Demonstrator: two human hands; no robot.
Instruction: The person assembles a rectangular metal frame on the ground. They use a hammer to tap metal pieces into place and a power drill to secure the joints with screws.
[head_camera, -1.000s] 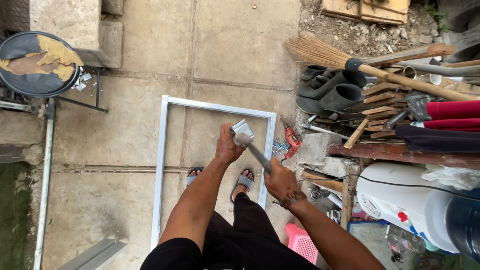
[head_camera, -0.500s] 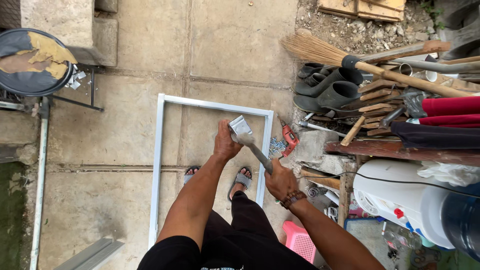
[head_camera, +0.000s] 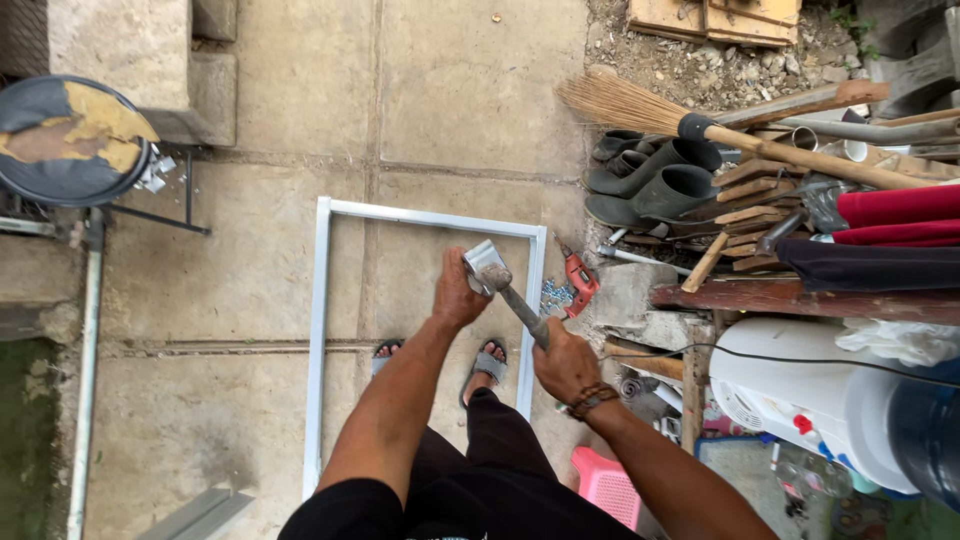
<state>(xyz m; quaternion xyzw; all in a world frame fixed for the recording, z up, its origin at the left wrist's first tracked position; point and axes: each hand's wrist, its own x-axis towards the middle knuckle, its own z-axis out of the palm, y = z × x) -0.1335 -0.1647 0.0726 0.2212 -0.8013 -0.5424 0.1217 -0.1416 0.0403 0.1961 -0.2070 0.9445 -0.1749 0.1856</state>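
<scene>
My left hand (head_camera: 457, 292) grips a small piece of aluminium profile (head_camera: 483, 265) held up in front of me. My right hand (head_camera: 565, 362) is closed round the handle of a hammer (head_camera: 512, 296), whose head rests against that piece. Below both hands a rectangular aluminium frame (head_camera: 322, 330) lies flat on the concrete floor. My sandalled feet stand inside the frame near its right rail.
A red power drill (head_camera: 580, 284) and loose screws lie just right of the frame. Black rubber boots (head_camera: 655, 180), a straw broom (head_camera: 640, 108), wood scraps and a white water dispenser (head_camera: 810, 395) crowd the right. A round stool (head_camera: 70, 140) stands at the left, a pink stool (head_camera: 606, 486) by my leg.
The hammer head has come down onto the aluminium piece in my left hand. Both hands stay in nearly the same spot over the frame.
</scene>
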